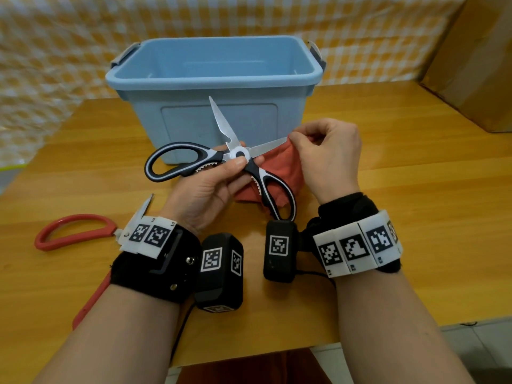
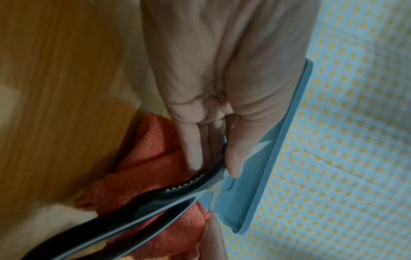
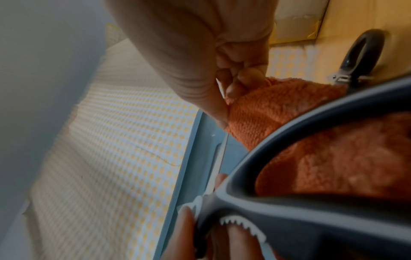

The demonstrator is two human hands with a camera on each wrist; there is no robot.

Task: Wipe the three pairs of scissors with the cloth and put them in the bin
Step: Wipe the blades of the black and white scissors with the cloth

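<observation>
Left hand [image 1: 210, 189] pinching pivot of wide-open black-and-white-handled steel kitchen scissors [image 1: 238, 155], right hand [image 1: 327, 159] pinching rust-orange towelling cloth [image 1: 279, 167] over one blade, above wooden desk [image 1: 415, 189] before empty pale-blue plastic bin [image 1: 216, 76]; risk: bare upper blade nicking fingers on slip.

Your left hand [image 1: 206, 194] holds the black-and-white scissors [image 1: 221, 159] wide open above the bench [image 1: 401, 189], thumb pressed on the pivot, while your right hand [image 1: 328, 159] pinches the orange cloth [image 1: 279, 169] around the tip of one blade. The open blue bin [image 1: 216, 76] stands just behind them toward the far edge. Red-handled scissors [image 1: 74, 231] lie near the left edge, partly hidden by your left wrist.
</observation>
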